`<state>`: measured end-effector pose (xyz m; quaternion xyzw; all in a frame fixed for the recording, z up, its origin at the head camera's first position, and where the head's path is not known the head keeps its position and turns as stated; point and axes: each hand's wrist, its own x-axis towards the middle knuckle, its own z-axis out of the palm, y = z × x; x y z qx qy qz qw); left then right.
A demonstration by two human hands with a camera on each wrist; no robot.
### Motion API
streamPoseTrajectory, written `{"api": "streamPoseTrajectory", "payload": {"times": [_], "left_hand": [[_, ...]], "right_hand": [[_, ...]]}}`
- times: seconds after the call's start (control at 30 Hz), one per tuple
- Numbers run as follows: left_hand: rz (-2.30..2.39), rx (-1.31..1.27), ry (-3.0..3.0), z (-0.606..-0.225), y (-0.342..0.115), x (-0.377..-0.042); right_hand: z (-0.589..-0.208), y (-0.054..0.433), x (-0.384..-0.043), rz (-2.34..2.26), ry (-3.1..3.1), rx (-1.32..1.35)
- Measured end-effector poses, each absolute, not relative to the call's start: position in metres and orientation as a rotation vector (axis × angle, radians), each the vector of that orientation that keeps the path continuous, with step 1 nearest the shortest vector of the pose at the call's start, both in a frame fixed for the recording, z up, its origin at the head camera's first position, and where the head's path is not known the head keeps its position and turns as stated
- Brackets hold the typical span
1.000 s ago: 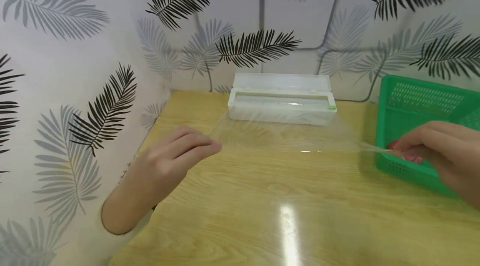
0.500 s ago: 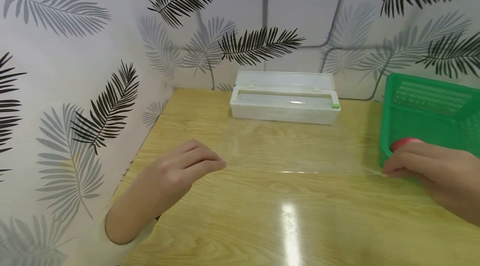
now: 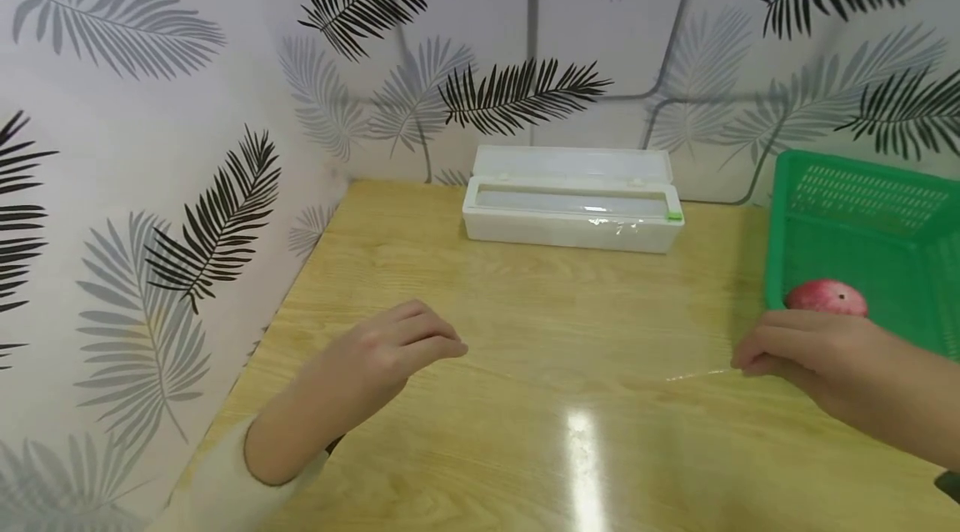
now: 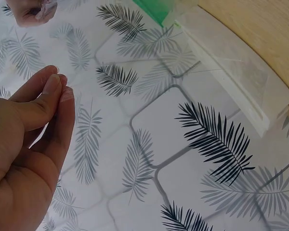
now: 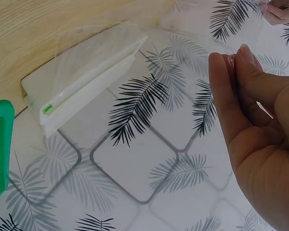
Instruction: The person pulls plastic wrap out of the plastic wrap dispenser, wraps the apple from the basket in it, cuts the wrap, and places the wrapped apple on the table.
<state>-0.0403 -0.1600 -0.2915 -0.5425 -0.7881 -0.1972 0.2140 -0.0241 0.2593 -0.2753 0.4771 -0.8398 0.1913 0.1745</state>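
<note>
A clear sheet of cling film [image 3: 701, 374] stretches between my two hands above the table; most of it is hard to see in the head view. My left hand [image 3: 397, 346] pinches one corner between thumb and fingertips. At the other corner, my right hand [image 3: 821, 353] pinches the film, with a crumpled bit showing between the fingertips in the right wrist view. Behind the hands stands a white cling film dispenser [image 3: 567, 232], its lid raised. The film [image 5: 79, 62] passes in front of the dispenser in the right wrist view.
To the right stands a green plastic basket [image 3: 774, 223]. A pinkish-red rounded thing [image 3: 825, 297] with a dark spot lies inside, its kind unclear. The wood-grain table [image 3: 450, 449] meets a leaf-patterned wall covering [image 3: 585, 32] at the back and left.
Both hands have come lower and nearer the body, drawing the film's front edge along. The right hand has shifted left, uncovering more of the pinkish-red thing in the basket.
</note>
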Motion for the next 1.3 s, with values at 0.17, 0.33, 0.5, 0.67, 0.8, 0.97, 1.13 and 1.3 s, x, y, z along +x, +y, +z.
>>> {"api": "streamPoseTrajectory", "payload": {"times": [0.17, 0.33, 0.5, 0.67, 0.8, 0.97, 1.13, 1.3], "left_hand": [[-0.535, -1.508, -2.208, -0.303, -0.16, -0.045], [-0.514, -1.51, -2.269, -0.314, -0.158, -0.048], [-0.512, -1.499, -2.32, -0.325, -0.157, -0.051], [-0.484, -1.478, -2.381, -0.336, -0.155, -0.053], [-0.422, -1.486, -2.445, -0.344, -0.153, -0.055], [-0.415, -1.484, -2.529, -0.354, -0.151, -0.058], [-0.434, -1.465, -2.577, -0.363, -0.151, -0.059], [-0.443, -1.458, -2.605, -0.374, -0.15, -0.062]], "right_hand": [[-0.287, 0.258, -0.029, 0.605, -2.36, 1.41], [-0.299, 0.258, -0.035, 0.635, -2.399, 1.416], [-0.313, 0.259, -0.042, 0.684, -2.423, 1.445], [-0.322, 0.259, -0.047, 0.691, -2.473, 1.43], [-0.33, 0.259, -0.051, 0.688, -2.546, 1.437], [-0.338, 0.259, -0.055, 0.705, -2.61, 1.439], [-0.349, 0.259, -0.058, 0.726, -2.622, 1.453], [-0.358, 0.259, -0.06, 0.71, -2.646, 1.443]]}}
